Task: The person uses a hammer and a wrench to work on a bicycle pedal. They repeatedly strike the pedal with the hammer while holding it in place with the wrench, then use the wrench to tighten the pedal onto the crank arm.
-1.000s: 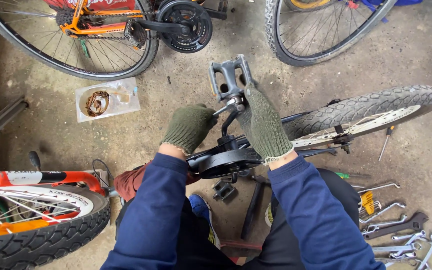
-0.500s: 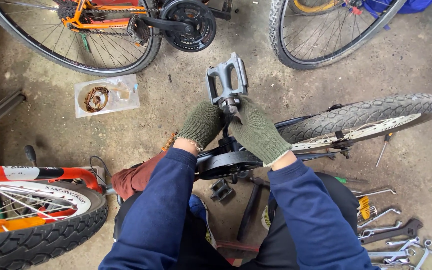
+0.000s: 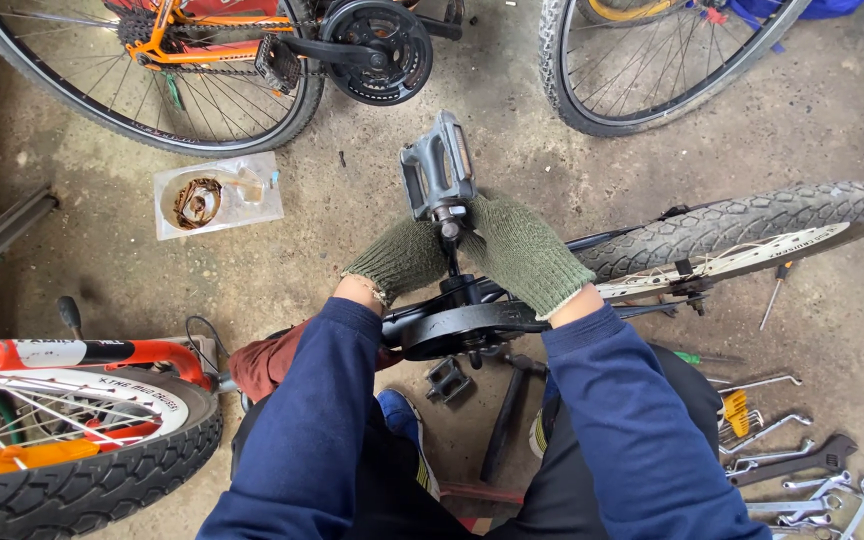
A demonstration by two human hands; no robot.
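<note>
Closing in since a second ago: left hand (image 3: 407, 255) and right hand (image 3: 522, 250) now meeting on crank (image 3: 449, 262) below pedal (image 3: 439, 170), fingers seemingly wrapped around it, suggesting firmer grip.

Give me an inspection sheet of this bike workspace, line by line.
Surface: concrete floor, stained and gritty.
Job's things: grey pedal on black crank, above the chainring; small bike lies on its side, tyre to the right.
Clutter: wrenches lower right; screwdriver; clear bag with rusty part; loose pedal.
Grippers: left hand and right hand, green gloves, both closed around the crank below the pedal.
Cables: thin black cable by the orange bike.
Surroundings: orange bike, spoked wheel, orange-framed wheel.
</note>
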